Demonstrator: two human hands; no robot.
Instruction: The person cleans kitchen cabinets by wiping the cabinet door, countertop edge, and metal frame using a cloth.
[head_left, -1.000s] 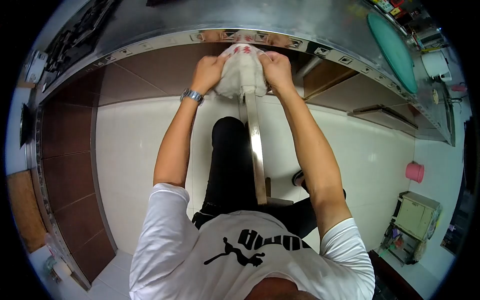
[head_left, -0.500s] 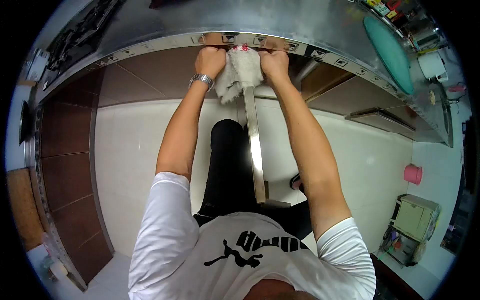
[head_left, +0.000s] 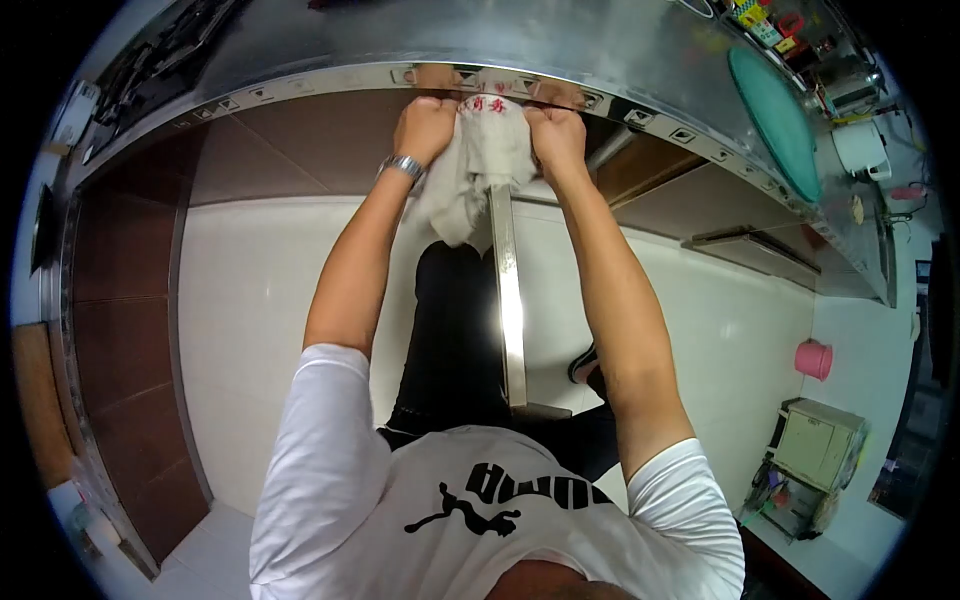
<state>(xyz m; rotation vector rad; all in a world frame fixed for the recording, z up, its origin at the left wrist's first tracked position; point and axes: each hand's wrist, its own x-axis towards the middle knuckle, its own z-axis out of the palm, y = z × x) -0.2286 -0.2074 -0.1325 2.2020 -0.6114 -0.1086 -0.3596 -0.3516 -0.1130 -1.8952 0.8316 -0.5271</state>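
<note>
A white towel (head_left: 492, 145) with red characters on its upper edge hangs between my two hands, just below the counter's front edge. My left hand (head_left: 426, 128) is closed on its left side, a metal watch on the wrist. Closed as well, my right hand (head_left: 556, 136) grips the right side. Under the towel, a narrow metal-edged panel (head_left: 509, 290) points towards my body, like a cabinet door seen edge-on. The towel covers its far end, and a loose fold droops to the left of it.
The steel counter (head_left: 480, 35) runs across the front, its patterned rim above my hands. On its right lie a green oval board (head_left: 770, 125) and a white pot (head_left: 862, 150). A pink bucket (head_left: 813, 359) and a small cabinet (head_left: 820, 440) stand at the right wall.
The towel's loose fold has swung down and to the left, and more of the red characters show. Both hands have lowered slightly, still gripping the towel.
</note>
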